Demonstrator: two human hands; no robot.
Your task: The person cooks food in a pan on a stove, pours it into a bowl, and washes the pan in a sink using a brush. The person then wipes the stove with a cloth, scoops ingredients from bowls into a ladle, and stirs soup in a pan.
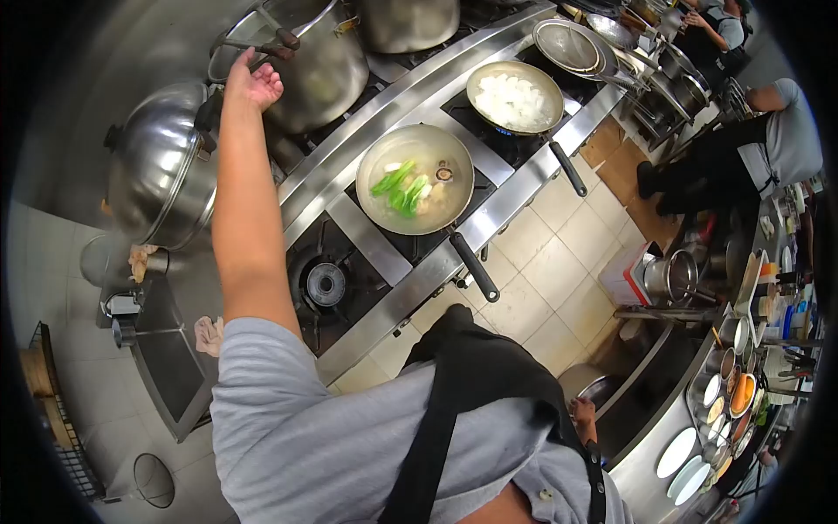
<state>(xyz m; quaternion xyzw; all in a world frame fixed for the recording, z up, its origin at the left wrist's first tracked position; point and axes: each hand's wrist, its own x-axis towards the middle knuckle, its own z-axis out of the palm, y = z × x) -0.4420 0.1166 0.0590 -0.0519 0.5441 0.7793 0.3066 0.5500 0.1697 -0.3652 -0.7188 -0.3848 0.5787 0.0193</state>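
Honestly, the right hand (583,410) is tiny down by the apron (471,375) and I can't tell what its grip is doing. The big pot (325,83) is cut off at the top, too. The left hand (253,85) looks to be holding nothing, fingers loosely curled and half open, just beside 2 brown handles (278,52) at that pot's rim; can't tell if they touch. 1 pan (428,225) of greens (406,196) sits on the stove (371,246).

Brown tool handle (286,39), green vegetables (404,193), white food (513,102), black apron (499,375)
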